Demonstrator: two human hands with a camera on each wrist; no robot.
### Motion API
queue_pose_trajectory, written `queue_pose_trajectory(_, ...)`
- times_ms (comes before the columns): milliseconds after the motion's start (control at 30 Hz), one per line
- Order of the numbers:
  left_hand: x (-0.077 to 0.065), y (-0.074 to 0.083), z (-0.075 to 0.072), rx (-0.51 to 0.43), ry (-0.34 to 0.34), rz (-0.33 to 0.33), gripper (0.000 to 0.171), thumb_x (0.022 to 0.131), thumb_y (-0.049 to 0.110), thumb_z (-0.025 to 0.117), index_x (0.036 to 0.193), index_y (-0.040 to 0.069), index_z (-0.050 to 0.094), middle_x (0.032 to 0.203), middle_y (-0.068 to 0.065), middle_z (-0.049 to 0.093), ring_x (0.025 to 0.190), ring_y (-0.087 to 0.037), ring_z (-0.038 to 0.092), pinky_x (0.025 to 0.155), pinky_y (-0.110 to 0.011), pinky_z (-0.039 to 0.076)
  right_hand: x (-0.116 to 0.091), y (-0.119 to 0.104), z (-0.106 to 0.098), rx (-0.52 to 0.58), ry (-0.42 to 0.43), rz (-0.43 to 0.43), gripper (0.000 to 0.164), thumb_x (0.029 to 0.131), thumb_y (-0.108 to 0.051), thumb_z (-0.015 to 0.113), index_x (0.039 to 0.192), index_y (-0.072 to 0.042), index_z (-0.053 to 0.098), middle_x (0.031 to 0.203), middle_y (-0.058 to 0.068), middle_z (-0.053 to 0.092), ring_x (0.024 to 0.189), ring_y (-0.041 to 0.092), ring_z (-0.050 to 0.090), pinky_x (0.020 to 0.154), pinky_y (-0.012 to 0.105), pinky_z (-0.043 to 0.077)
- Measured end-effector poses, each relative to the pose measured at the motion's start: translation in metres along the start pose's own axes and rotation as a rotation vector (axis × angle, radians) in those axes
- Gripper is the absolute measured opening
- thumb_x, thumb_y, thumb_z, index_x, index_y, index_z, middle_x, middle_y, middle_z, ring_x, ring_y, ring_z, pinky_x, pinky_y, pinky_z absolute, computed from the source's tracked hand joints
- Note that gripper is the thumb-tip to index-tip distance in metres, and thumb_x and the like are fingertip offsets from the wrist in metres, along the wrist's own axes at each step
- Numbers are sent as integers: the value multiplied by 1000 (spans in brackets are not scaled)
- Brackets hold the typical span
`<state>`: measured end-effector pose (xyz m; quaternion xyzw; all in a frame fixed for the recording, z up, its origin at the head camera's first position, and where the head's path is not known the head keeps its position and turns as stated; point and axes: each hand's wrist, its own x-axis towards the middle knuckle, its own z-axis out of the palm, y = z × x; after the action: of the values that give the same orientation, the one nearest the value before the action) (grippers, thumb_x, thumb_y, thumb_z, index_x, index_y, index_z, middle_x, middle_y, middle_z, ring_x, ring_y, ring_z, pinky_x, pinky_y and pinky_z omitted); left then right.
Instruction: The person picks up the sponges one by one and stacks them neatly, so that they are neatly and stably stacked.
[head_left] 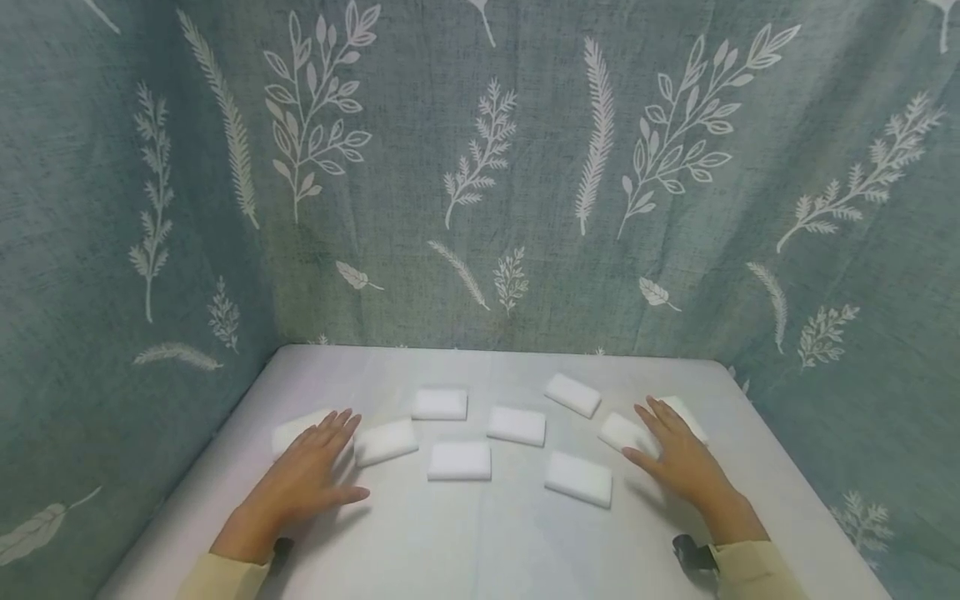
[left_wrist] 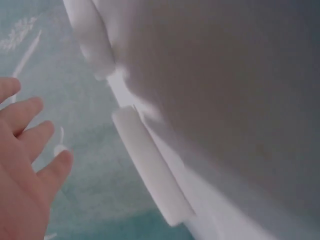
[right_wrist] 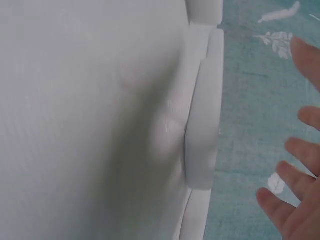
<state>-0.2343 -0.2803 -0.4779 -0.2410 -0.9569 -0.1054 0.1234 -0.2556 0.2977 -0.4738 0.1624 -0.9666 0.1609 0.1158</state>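
Several white rectangular blocks, soft-edged like melamine sponges, lie flat and scattered on the white table. My left hand [head_left: 303, 473], fingers spread, hovers above the table's left side and partly hides one white block [head_left: 295, 429]. Just right of its fingertips lies another block [head_left: 386, 442]. On the other side my right hand [head_left: 681, 463] is held over the table with straight fingers, partly covering two blocks, a nearer one [head_left: 627, 433] and a farther one [head_left: 684, 417]. Both wrist views show the fingers apart from the blocks [left_wrist: 150, 165] [right_wrist: 204, 120], holding nothing.
Between the hands lie more blocks: one at the back [head_left: 439, 404], one in front [head_left: 460, 461], one in the middle [head_left: 517, 426], and two toward the right [head_left: 573, 395] [head_left: 578, 478]. Green leaf-patterned cloth [head_left: 465, 167] walls the white table [head_left: 480, 546] at the back and sides.
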Motion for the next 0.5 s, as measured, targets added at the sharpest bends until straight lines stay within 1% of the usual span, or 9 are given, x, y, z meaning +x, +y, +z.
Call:
queue_pose_trajectory(67, 3, 3, 1, -8, -1, 2, 108, 75, 71, 66, 151, 3, 30, 154, -17, 31, 141, -39, 26, 109, -55, 25, 0, -2, 0, 30, 17, -2, 78, 90, -55, 61, 145, -4, 43, 150, 20, 36, 137, 42, 29, 105, 63, 28)
queue_pose_trajectory(167, 8, 7, 3, -27, -3, 0, 111, 72, 71, 69, 151, 4, 31, 154, -17, 31, 141, -38, 26, 109, -55, 26, -1, -5, 1, 69, 19, 17, 70, 91, -50, 63, 141, -4, 49, 143, 20, 46, 133, 42, 35, 104, 61, 30)
queue_pose_trajectory(267, 14, 12, 5, -52, -21, 2, 115, 68, 69, 74, 152, 5, 30, 155, -16, 29, 141, -38, 25, 109, -54, 27, -3, -9, 2, 89, 1, 49, 63, 91, -48, 64, 136, -5, 55, 137, 19, 52, 129, 42, 41, 102, 61, 33)
queue_pose_trajectory(367, 20, 18, 8, -79, -39, 5, 117, 65, 65, 79, 153, 8, 29, 156, -15, 27, 142, -37, 24, 110, -54, 26, -6, -15, 2, 111, -20, 78, 59, 90, -47, 65, 131, -6, 59, 132, 18, 56, 125, 42, 45, 101, 61, 35)
queue_pose_trajectory(433, 23, 23, 9, -85, -34, 11, 116, 64, 63, 80, 153, 9, 29, 156, -14, 28, 141, -36, 25, 110, -53, 27, -7, -19, 2, 137, -37, 86, 56, 90, -48, 66, 129, -7, 62, 129, 16, 59, 119, 40, 51, 97, 59, 39)
queue_pose_trajectory(500, 26, 27, 10, -87, -27, 22, 114, 64, 61, 82, 153, 9, 31, 155, -14, 30, 140, -36, 28, 109, -53, 29, -9, -22, 2, 156, -56, 94, 57, 89, -50, 66, 127, -9, 63, 123, 13, 62, 109, 34, 57, 90, 53, 46)
